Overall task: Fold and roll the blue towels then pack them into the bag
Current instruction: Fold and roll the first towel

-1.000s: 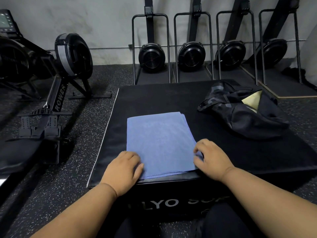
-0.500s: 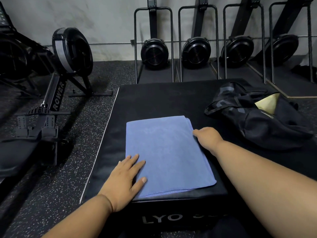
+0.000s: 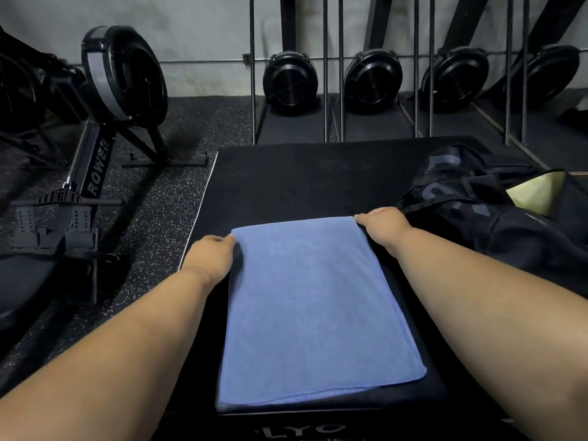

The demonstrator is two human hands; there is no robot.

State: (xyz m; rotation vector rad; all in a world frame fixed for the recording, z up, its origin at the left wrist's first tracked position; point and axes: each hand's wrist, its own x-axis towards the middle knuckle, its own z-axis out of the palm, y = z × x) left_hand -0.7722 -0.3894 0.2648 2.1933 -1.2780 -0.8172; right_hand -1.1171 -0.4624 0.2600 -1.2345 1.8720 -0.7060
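Left hand (image 3: 211, 254): lying at the far left corner of the blue towel (image 3: 313, 308), fingertips touching its edge; whether it is pinching the cloth cannot be told.
Right hand (image 3: 383, 226): sitting at the far right corner, fingers curling onto the edge; the grip itself is hidden.
Blue towel: lying folded flat on the black plyo box (image 3: 286, 176), near edge reaching the box front.
Bag (image 3: 496, 211): black, lying open on the box, right of the towel, showing something pale yellow inside; partly cut off.
Writing: "LYO" showing on the box front, the rest cut off; "ROWER" on the rowing machine (image 3: 98, 167) at left.
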